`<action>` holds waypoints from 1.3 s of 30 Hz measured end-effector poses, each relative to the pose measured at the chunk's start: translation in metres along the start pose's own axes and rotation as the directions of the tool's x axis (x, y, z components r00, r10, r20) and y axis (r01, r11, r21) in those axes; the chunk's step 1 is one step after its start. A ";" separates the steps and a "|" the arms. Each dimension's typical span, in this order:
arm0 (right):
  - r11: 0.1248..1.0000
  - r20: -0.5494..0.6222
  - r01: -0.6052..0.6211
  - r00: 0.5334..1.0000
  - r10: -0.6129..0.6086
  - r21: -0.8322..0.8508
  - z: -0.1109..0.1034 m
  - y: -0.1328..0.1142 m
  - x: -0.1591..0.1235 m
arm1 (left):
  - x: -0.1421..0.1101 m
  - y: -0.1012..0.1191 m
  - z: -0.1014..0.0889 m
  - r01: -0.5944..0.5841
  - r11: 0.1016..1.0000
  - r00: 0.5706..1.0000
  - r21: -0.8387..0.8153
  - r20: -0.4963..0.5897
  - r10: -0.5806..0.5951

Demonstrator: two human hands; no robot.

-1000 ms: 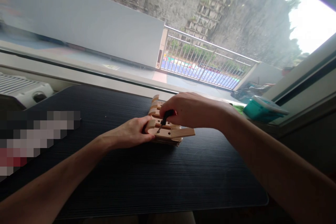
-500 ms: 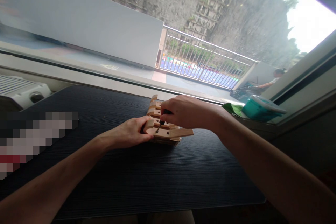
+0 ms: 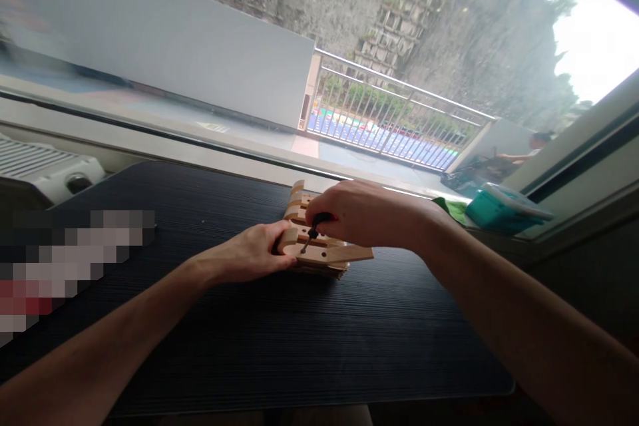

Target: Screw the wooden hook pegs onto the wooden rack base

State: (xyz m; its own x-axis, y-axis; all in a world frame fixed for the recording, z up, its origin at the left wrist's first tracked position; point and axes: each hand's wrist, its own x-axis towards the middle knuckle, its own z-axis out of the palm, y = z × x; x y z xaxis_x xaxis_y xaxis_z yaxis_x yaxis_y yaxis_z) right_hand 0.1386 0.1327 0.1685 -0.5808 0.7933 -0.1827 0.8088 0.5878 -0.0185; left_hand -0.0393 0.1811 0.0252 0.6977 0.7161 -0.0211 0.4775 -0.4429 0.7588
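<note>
A small wooden assembly [image 3: 319, 253] of slats with holes lies on a black ribbed mat [image 3: 279, 333]. My left hand [image 3: 252, 254] is closed on its left end and presses it to the mat. My right hand [image 3: 364, 213] is closed on a black-handled screwdriver [image 3: 314, 227]. The screwdriver tilts down and to the left, with its tip on the top slat.
A window ledge runs behind the mat, with a balcony railing [image 3: 399, 120] outside. On the ledge at the right sits a teal box [image 3: 499, 210] beside a green cloth [image 3: 452, 206]. A white appliance [image 3: 44, 170] stands at the far left.
My right hand turns slightly on the screwdriver handle, which shows more now than half a second ago. The left hand and the wooden assembly stay in place.
</note>
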 end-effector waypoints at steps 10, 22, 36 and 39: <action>0.998 -0.017 -0.035 0.999 0.034 -0.054 0.006 0.001 0.004 | 0.000 0.000 0.000 0.005 1.000 1.000 0.030 0.012 -0.006; 0.995 -0.034 -0.059 0.998 0.057 -0.082 -0.003 -0.007 -0.007 | 0.000 0.002 -0.002 0.009 1.000 1.000 0.019 0.016 -0.009; 0.995 -0.068 -0.042 0.997 0.037 -0.088 0.008 -0.002 0.005 | 0.001 -0.001 0.000 0.003 1.000 1.000 0.031 0.015 -0.004; 0.989 -0.071 -0.091 0.994 0.083 -0.114 0.011 -0.004 0.007 | 0.000 0.000 0.000 0.010 1.000 1.000 0.022 0.010 -0.010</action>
State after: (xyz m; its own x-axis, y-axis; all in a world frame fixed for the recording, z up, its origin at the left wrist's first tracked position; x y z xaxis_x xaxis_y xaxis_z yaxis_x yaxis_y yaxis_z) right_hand 0.1324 0.1339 0.1569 -0.5168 0.8486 -0.1130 0.8423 0.5276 0.1106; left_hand -0.0388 0.1808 0.0253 0.6980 0.7152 -0.0352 0.4962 -0.4477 0.7439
